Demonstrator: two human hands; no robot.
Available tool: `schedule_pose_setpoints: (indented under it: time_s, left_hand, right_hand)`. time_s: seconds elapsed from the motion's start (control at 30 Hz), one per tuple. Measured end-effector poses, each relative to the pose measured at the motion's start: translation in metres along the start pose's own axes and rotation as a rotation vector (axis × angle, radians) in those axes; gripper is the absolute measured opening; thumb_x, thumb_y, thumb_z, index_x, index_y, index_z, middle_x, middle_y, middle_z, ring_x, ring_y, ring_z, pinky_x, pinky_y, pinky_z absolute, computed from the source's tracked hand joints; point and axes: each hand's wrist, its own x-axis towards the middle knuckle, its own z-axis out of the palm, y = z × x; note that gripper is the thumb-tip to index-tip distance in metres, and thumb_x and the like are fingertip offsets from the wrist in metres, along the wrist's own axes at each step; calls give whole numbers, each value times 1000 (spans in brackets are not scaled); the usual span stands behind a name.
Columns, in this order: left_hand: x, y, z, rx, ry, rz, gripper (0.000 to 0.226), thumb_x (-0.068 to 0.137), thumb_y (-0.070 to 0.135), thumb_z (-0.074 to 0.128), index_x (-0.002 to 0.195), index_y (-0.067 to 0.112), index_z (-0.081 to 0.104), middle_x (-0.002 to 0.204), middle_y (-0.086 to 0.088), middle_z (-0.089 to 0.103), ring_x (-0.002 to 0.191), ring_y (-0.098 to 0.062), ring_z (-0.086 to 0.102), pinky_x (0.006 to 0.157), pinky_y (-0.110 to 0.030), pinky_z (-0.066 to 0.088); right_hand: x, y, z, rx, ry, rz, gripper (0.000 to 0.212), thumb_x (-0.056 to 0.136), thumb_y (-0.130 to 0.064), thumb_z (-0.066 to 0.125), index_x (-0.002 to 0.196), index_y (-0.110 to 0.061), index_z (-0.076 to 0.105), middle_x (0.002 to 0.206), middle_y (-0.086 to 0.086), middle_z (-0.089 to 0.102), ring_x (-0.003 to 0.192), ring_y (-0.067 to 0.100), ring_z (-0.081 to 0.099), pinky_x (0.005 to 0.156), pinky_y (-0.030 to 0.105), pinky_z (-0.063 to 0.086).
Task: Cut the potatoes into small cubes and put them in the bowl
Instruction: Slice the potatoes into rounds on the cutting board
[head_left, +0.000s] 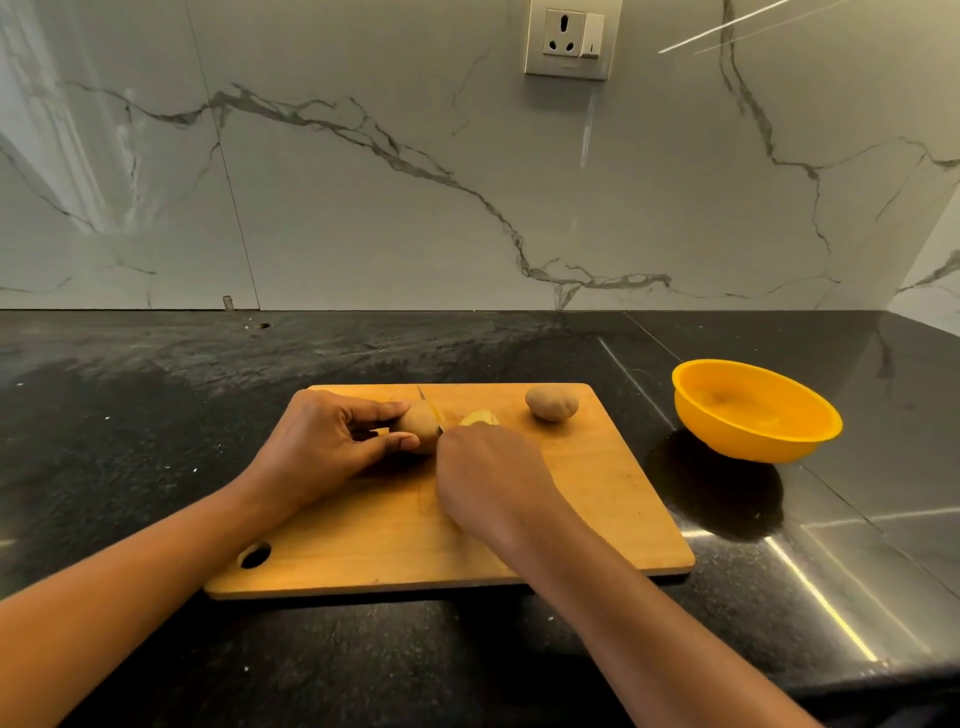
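While left hand (332, 441) pinches potato (418, 423) on board (597, 493), right hand (493, 483), knuckles up, grips knife (435, 415) across it.

On a wooden board (597, 493), left hand (322, 447) around a potato (420, 427), right hand (493, 483) around a knife (422, 394).

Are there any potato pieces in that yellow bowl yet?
No, the yellow bowl on the counter looks empty, and the cut potato and whole potato are on the cutting board.
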Motion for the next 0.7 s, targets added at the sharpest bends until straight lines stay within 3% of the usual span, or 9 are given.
schedule_pose_setpoints:
  time_s: [0.33, 0.5, 0.7]
  left_hand:
    - [-1, -1, 0, -3, -4, -23, 52, 61, 41, 72, 107, 16, 68, 100, 6, 70, 89, 21, 56, 79, 0, 43]
    - [1, 0, -2, -21, -11, -64, 53, 61, 43, 70, 108, 19, 67, 94, 18, 64, 88, 20, 56, 77, 0, 43]
    - [0, 3, -4, -71, -35, -82, 47, 60, 42, 69, 106, 30, 62, 90, 25, 60, 90, 18, 57, 75, 0, 44]
  right_hand:
    - [5, -4, 5, -68, -66, -2, 26, 99, -15, 36, 112, -10, 58, 113, 11, 61, 101, 26, 58, 72, 34, 39]
    - [-17, 2, 6, -37, -136, 40, 27, 100, -16, 35, 114, -11, 57, 114, 9, 60, 101, 25, 57, 75, 34, 41]
    - [-47, 17, -4, 0, -169, 86, 25, 100, -21, 38, 116, -15, 55, 104, 3, 59, 81, 17, 48, 68, 30, 37]
